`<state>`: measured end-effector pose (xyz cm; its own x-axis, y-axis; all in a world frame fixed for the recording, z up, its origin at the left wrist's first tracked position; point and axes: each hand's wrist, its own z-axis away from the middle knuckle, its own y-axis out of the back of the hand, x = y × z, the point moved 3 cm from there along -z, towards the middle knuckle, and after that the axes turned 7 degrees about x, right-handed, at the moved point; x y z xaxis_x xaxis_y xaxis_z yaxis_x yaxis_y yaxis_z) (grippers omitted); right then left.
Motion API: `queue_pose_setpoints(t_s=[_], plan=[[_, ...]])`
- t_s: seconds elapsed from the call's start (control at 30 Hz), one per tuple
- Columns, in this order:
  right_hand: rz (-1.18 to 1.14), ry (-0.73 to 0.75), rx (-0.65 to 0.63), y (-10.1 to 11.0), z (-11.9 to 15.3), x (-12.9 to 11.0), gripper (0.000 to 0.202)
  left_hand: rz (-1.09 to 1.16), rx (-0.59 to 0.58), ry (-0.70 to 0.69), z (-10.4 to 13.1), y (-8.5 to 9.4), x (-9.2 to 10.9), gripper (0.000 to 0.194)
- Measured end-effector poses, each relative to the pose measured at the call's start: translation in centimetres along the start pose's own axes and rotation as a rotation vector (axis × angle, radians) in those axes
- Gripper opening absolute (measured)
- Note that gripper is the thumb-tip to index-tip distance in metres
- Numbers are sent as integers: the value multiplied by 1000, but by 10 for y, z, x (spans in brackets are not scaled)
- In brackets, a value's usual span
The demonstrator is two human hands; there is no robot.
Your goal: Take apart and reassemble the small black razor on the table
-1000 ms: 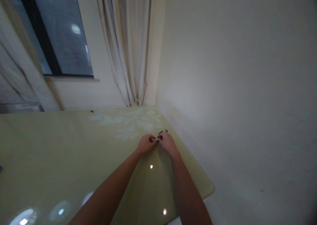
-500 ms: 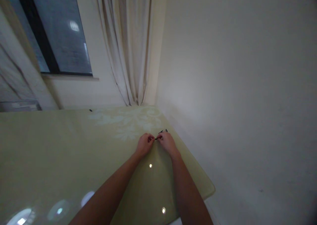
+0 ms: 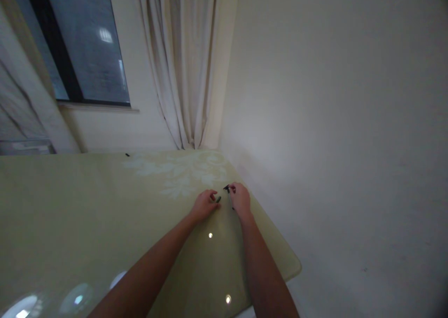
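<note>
My left hand (image 3: 204, 206) rests on the table with thumb and fingers apart. A short dark piece (image 3: 218, 199), too small to name, lies at its fingertips; it seems loose rather than gripped. To the right, my right hand (image 3: 241, 200) has its fingers closed at a small black piece (image 3: 226, 187) near the table's right edge. A thin dark end (image 3: 233, 208) shows below those fingers, and I cannot tell whether it belongs to the same thing. The hands are a short way apart.
The glossy pale-green table (image 3: 87, 206) has a white leaf pattern and light reflections. Another small black piece (image 3: 127, 155) lies at its far edge. A wall (image 3: 315, 122) runs along the right side; curtains (image 3: 185, 75) hang behind beside a window (image 3: 87, 42).
My hands were close together, pinching a small dark piece between them. Now they have parted; the left fingers have spread, and the right hand has moved slightly right to the black piece.
</note>
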<state>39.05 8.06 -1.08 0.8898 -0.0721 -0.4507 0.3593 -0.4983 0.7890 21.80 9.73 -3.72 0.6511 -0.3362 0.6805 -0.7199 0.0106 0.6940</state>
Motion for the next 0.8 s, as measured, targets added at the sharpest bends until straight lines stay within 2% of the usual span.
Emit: queue_pose_setpoints(t_s=[0.1, 0.27, 0.33, 0.5, 0.67, 0.8], plan=[[122, -143, 77, 9, 2, 9, 25, -66, -42, 21, -9, 1, 2, 55], [150, -201, -9, 3, 3, 18, 22, -151, -104, 74, -17, -5, 10, 40], [129, -207, -9, 0, 3, 19, 26, -163, -120, 76, -17, -5, 12, 38], [110, -194, 17, -1, 3, 19, 30, -162, -158, 54, -17, 3, 6, 48], [139, -117, 66, 7, 4, 5, 22, -153, -158, 51, -18, 8, 1, 38], [203, -110, 25, 7, 6, -4, 23, -153, -141, 65, -17, 6, 2, 39]])
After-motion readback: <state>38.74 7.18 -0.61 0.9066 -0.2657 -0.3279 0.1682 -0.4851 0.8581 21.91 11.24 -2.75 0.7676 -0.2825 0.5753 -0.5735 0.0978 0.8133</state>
